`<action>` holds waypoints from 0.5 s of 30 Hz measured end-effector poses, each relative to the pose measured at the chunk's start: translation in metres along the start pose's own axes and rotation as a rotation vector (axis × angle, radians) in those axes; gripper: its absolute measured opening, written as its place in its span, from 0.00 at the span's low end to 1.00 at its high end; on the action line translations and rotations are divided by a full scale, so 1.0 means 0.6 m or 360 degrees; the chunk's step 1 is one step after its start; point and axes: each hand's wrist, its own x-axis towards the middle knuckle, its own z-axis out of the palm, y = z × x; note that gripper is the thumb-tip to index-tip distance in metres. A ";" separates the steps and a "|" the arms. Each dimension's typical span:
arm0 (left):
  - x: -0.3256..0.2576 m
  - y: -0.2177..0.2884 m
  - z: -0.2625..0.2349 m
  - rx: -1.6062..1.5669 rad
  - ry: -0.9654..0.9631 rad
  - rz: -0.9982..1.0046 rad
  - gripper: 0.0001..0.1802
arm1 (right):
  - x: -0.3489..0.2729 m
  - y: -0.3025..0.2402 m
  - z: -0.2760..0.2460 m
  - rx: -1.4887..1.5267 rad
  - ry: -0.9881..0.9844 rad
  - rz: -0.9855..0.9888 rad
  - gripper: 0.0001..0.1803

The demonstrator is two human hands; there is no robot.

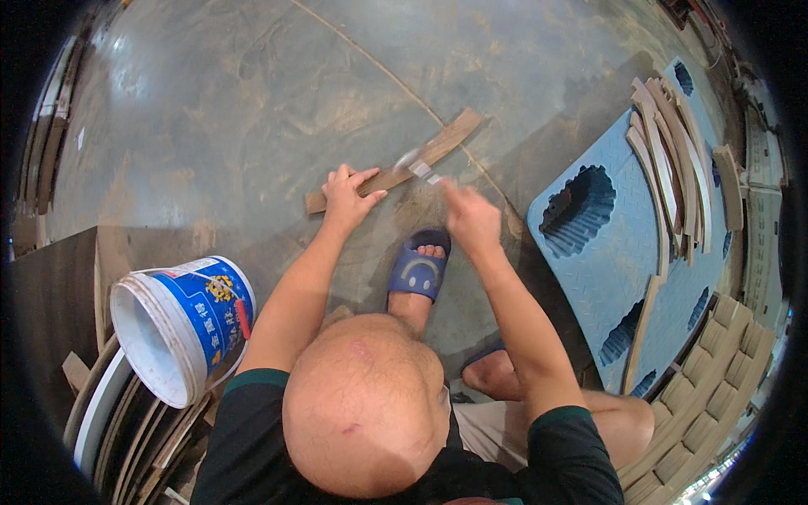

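Note:
A narrow, slightly curved wooden strip (pixel 444 145) lies slantwise on the floor in front of me. My left hand (pixel 343 195) holds it down near its left end, thumb and fingers on either side of the wood. My right hand (pixel 471 217) is closed around a small hand tool (pixel 424 172) with a pale, metallic-looking head. That head is over the middle of the strip. Motion blurs the tool, so its exact kind and whether it touches the wood cannot be made out.
A white-and-blue bucket (pixel 181 328) leans open-mouthed at the left, above stacked wood strips (pixel 139 438). To the right, a blue plastic pallet (pixel 572 286) with hollows bears several curved wooden strips (pixel 669 160). Stacked wooden pieces (pixel 699 396) lie at lower right. My sandalled foot (pixel 418 273) is close to the strip.

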 end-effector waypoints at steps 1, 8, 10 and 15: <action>0.001 0.007 0.008 -0.0008 0.0006 0.0029 0.33 | 0.000 0.034 0.017 -0.0036 0.0169 0.0212 0.22; -0.005 0.000 -0.005 0.0004 0.0006 -0.0019 0.31 | -0.008 0.009 -0.036 0.0092 0.0230 -0.0054 0.26; -0.001 0.004 -0.002 -0.0031 -0.0011 -0.0040 0.32 | -0.026 -0.015 -0.029 -0.0005 0.0028 -0.0246 0.28; 0.001 -0.005 0.009 -0.0031 0.0019 0.0000 0.33 | -0.034 -0.015 0.003 -0.0109 -0.0108 -0.0399 0.27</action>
